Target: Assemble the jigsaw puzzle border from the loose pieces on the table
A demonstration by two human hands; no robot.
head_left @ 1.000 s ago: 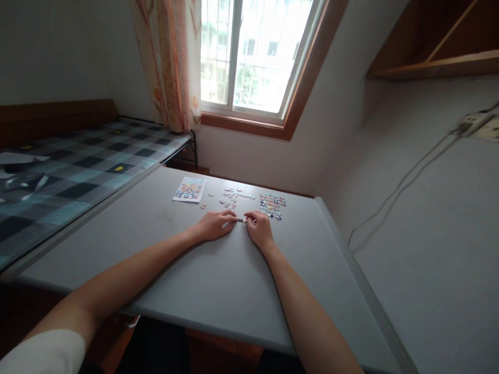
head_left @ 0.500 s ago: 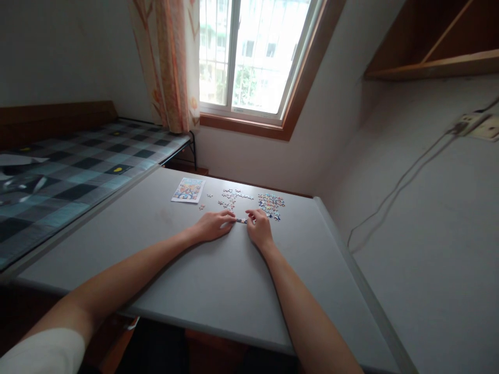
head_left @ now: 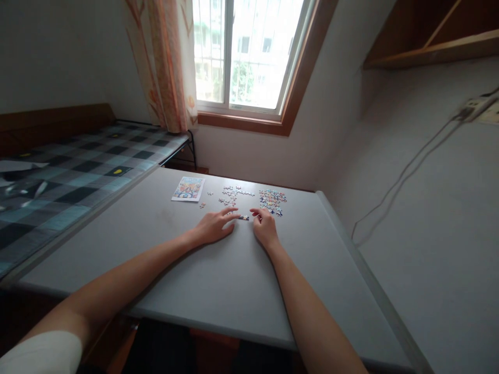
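I had the strip (head_left: 244, 217) on the tabletop (head_left: 218, 275) between the hands, probably for clear access from both sides. Pile (head_left: 273, 201) sat just beyond the right hand (head_left: 265, 228), likely for easy reach; card (head_left: 187, 189) face up at far left, presumably for reference. Left hand (head_left: 213, 227) spread wide, fingertips at strip's left end, gripping nothing. Right half curled, just off the other end; couldn't tell if it pinched anything

Looks like a bedroom in a home, to judge from the bed (head_left: 134, 147) with checked cover at left, the flowered curtain (head_left: 168, 67) by the wood-framed window (head_left: 255, 57), the open wooden shelf (head_left: 436, 55) at upper right, and the socket (head_left: 474, 108) with a plugged cable (head_left: 413, 158).
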